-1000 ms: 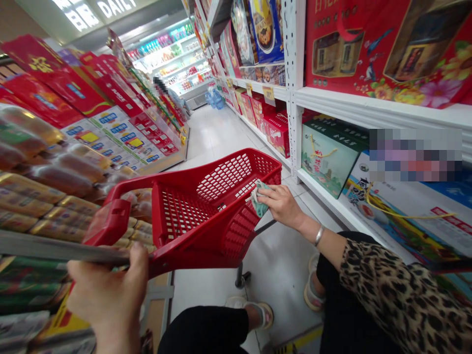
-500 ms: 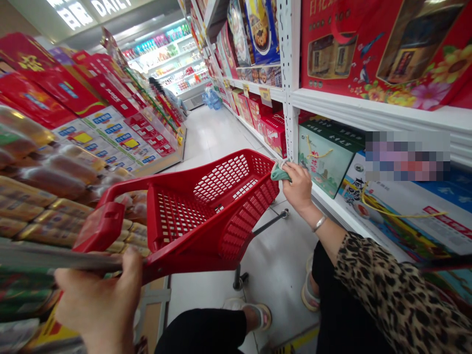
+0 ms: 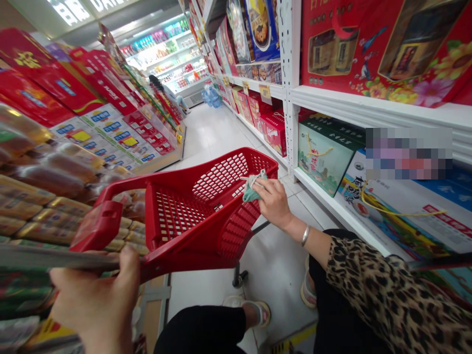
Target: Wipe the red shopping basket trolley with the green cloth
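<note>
A red plastic shopping cart (image 3: 184,250) with a perforated basket stands in front of me, tilted in view. My left hand (image 3: 98,300) is closed round the cart's grey handle bar (image 3: 59,258) at the lower left, thumb on top. My right hand (image 3: 275,201) is closed on a crumpled green cloth (image 3: 252,191) with pale edging. It presses the cloth against the cart's right rim, partway along the side. Part of the cloth is hidden under the fingers. The basket's visible floor shows only its slotted plastic.
White shelving (image 3: 332,101) with gift boxes runs along the right, including a green box (image 3: 320,157). Stacked bottles (image 3: 51,179) and red cartons (image 3: 62,91) line the left. A person (image 3: 165,91) is down the aisle near blue water jugs (image 3: 212,96). Tiled floor (image 3: 214,132) lies between.
My right hand has slid with the cloth along the cart's right rim, from the far corner back toward me. My left hand stays on the handle bar.
</note>
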